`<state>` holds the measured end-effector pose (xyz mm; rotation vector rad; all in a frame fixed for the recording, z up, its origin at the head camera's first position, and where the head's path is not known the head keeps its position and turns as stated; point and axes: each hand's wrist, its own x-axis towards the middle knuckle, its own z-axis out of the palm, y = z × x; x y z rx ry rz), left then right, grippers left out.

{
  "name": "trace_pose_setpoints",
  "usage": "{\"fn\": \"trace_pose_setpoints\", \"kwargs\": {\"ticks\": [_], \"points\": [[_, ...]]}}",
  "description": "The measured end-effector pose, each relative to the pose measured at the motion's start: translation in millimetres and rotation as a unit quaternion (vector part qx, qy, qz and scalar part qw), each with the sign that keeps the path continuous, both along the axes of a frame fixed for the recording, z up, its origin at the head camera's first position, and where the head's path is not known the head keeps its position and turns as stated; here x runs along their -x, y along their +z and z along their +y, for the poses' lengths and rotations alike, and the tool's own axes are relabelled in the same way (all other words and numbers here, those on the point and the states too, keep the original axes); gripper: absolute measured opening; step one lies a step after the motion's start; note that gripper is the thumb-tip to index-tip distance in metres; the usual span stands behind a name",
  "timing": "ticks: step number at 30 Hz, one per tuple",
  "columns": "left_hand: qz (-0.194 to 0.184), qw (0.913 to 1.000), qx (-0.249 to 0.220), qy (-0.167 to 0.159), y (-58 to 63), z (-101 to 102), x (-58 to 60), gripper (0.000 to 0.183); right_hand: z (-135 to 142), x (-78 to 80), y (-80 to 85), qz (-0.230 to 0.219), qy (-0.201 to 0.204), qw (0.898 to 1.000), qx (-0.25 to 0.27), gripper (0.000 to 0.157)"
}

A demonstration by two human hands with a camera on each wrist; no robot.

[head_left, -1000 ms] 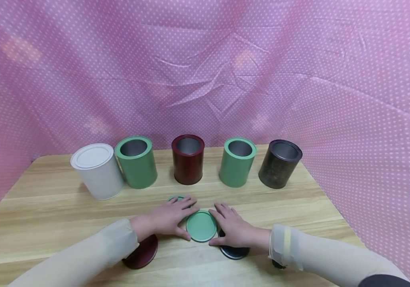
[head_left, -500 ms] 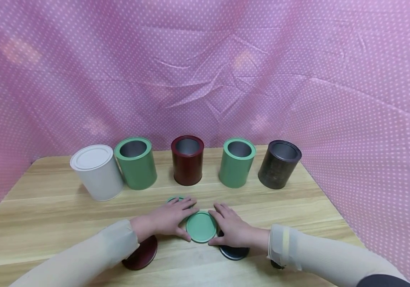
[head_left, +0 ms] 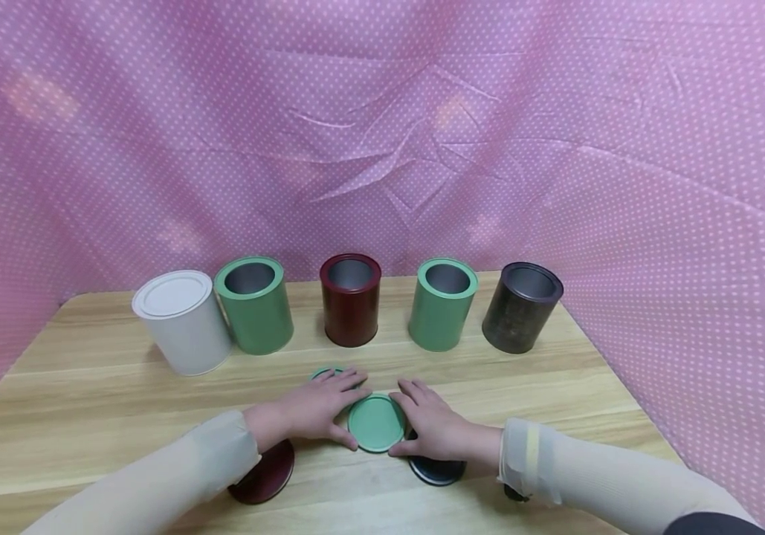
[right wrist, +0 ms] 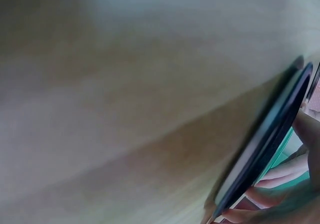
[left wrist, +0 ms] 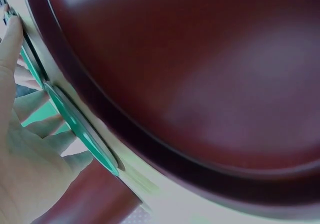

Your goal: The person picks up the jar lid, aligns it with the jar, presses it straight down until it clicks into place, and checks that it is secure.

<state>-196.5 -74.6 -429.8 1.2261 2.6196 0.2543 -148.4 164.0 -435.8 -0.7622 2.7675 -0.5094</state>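
Note:
A green lid (head_left: 376, 423) lies flat on the table between both hands. My left hand (head_left: 318, 408) has its fingers spread over a second green lid (head_left: 324, 371), mostly hidden beneath it; the thumb and fingertips reach the middle lid's left edge. On that lid's other side is my right hand (head_left: 439, 429), fingers extended, its palm above a black lid (head_left: 437, 472). A dark red lid (head_left: 265, 475) lies partly under the left wrist and fills much of the left wrist view. Whether the fingertips touch the middle lid I cannot tell.
Along the back stand a white can (head_left: 191, 338) with a closed top, a green can (head_left: 263, 319), a dark red can (head_left: 351, 316), another green can (head_left: 439, 319) and a dark brown can (head_left: 514, 319), these latter ones open-topped. A pink dotted cloth (head_left: 382, 148) hangs behind. A small dark object (head_left: 514, 493) shows beneath the right sleeve.

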Motion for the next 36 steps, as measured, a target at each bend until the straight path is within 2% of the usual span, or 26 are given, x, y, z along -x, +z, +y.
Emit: {"fn": "trace_pose_setpoints", "kwargs": {"ticks": [6, 12, 19, 36], "points": [[-0.008, 1.0000, -0.001, 0.004, 0.3, 0.4, -0.4, 0.086, 1.0, -0.7, 1.2, -0.001, 0.002, 1.000, 0.007, 0.079], [-0.010, 0.9999, -0.011, -0.006, 5.3, 1.4, 0.1, 0.086, 2.3, 0.6, 3.0, 0.000, 0.008, 1.000, 0.014, 0.079], [-0.027, 0.9996, -0.008, -0.002, 9.0, 2.7, 2.1, 0.085, 2.9, 2.3, 7.8, 0.004, 0.016, 1.000, 0.021, 0.080], [-0.020, 0.9990, -0.032, -0.025, 13.9, -5.8, 10.0, 0.082, -1.1, 10.6, 14.2, 0.003, 0.017, 0.998, 0.055, 0.078]]}}
